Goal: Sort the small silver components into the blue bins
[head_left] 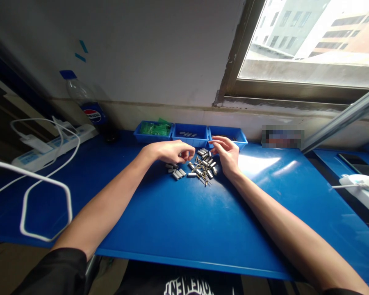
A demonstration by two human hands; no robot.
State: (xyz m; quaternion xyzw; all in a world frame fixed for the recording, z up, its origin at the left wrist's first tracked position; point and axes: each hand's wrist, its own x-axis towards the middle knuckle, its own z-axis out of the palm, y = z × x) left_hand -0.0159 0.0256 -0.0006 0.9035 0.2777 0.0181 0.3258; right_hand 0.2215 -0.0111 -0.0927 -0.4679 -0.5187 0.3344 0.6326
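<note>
My left hand (176, 150) hovers at the left of the pile, its fingers curled, with a bit of a small silver metal piece (180, 155) showing between them. My right hand (228, 155) is at the pile's right side, in front of the right bin. Its fingers are loosely bent and apart, and I see nothing held in them. Between the hands lies a mixed pile of short silver metal cylinders (191, 175) and thin brass-coloured pins (206, 183). A smaller group of silver cylinders (178, 174) lies below my left hand.
Three joined blue bins stand by the wall: the left bin (138, 135) holds green plastic pieces, the middle bin (190, 143) several metal cylinders, the right bin (241, 138) small dark parts. A cola bottle (94, 112), power strip (27, 157) and white cable (69, 196) are left.
</note>
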